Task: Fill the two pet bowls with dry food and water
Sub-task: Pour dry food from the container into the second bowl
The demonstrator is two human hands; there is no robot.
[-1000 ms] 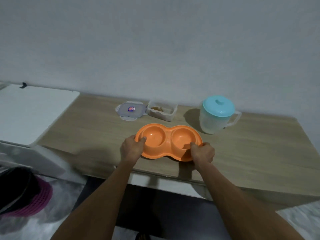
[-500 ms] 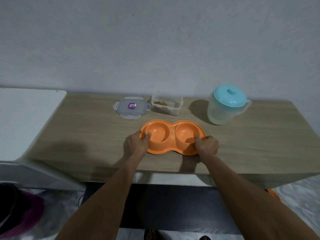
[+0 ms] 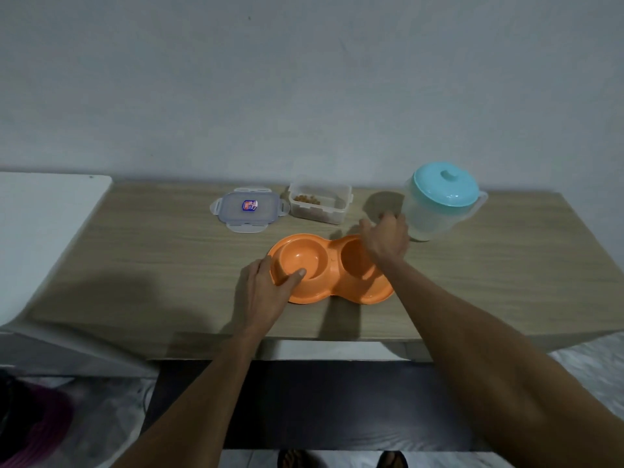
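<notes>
Your left hand [image 3: 266, 292] pinches the near-left rim of the orange double pet bowl [image 3: 329, 268] lying left-to-right on the desk [image 3: 152, 265], while your right hand [image 3: 386, 239], fingers loosely curled and holding nothing, is nearer the water jug [image 3: 439, 201] at far right.

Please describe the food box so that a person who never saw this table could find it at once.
On the wooden table, look along the back edge by the wall, behind the orange double bowl. The food box stands between a flat lid and a jug with a turquoise top. It alone is open, clear, and holds brown kibble.
</notes>
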